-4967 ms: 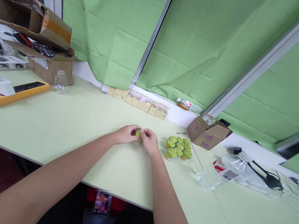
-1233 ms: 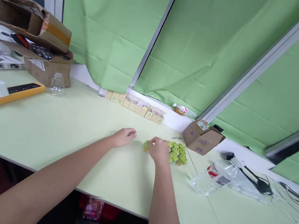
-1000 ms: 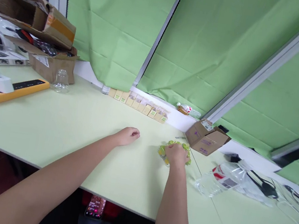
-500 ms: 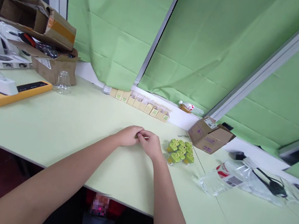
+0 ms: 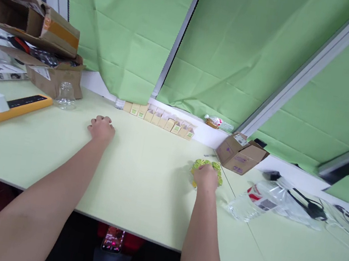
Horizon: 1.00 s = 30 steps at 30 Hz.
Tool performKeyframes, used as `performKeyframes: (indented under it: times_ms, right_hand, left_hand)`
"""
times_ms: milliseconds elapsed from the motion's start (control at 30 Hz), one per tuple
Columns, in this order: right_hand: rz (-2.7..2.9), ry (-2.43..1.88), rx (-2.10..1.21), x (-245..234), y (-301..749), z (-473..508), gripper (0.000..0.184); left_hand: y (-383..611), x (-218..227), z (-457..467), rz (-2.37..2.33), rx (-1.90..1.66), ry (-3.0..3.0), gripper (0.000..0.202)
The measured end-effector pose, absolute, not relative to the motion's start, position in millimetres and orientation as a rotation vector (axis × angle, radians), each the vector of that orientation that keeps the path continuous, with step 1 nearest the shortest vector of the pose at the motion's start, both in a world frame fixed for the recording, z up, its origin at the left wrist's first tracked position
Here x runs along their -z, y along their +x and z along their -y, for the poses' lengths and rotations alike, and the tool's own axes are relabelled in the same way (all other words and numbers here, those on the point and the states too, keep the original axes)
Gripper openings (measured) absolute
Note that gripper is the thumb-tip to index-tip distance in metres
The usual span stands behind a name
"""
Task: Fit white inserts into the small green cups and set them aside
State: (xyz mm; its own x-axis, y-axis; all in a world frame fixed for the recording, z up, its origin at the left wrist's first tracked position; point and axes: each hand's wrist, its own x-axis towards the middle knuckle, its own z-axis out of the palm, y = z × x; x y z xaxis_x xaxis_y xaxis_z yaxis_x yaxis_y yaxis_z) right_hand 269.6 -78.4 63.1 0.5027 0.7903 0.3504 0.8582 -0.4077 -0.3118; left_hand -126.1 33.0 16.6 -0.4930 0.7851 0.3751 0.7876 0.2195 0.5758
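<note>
Right hand (image 5: 206, 176) over green-topped containers (image 5: 218, 168) on surface (image 5: 140, 178) near cardboard box (image 5: 240, 155), bunched probably for easy reach; fingers hidden, can't tell grip; left hand (image 5: 102, 128) well apart, fingers curled, contents unclear

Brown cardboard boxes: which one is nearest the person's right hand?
The box with purple print, beyond the right hand and the green-topped containers; the other two, an upper box and a lower box, sit far left.

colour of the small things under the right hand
The small things look mostly yellow-green; head view.
</note>
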Motion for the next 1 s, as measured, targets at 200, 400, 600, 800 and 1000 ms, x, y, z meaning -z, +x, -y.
performKeyframes:
  times_ms: [200, 400, 600, 800, 1000]
  right_hand:
    - [1.499, -2.035, -0.01, -60, 240, 68, 0.027]
    - [1.574, -1.607, -0.468, -53, 200, 63, 0.023]
    - [1.598, -1.73, -0.329, -52, 198, 65, 0.028]
    - [1.696, -1.648, -0.582, -49, 207, 66, 0.027]
    - [1.614, -1.548, -0.602, -37, 193, 59, 0.025]
  left_hand:
    - [-88, -37, -20, 2.025, 1.336, -1.744, 0.038]
    - [-50, -19, -21, 1.96, 1.047, -2.377, 0.039]
    - [-90, -4, -41, 2.333, 1.02, -2.044, 0.047]
    - [-86, -11, -43, 2.34, 1.214, -2.07, 0.042]
    - [-10, -26, 3, 1.529, 1.659, -3.364, 0.048]
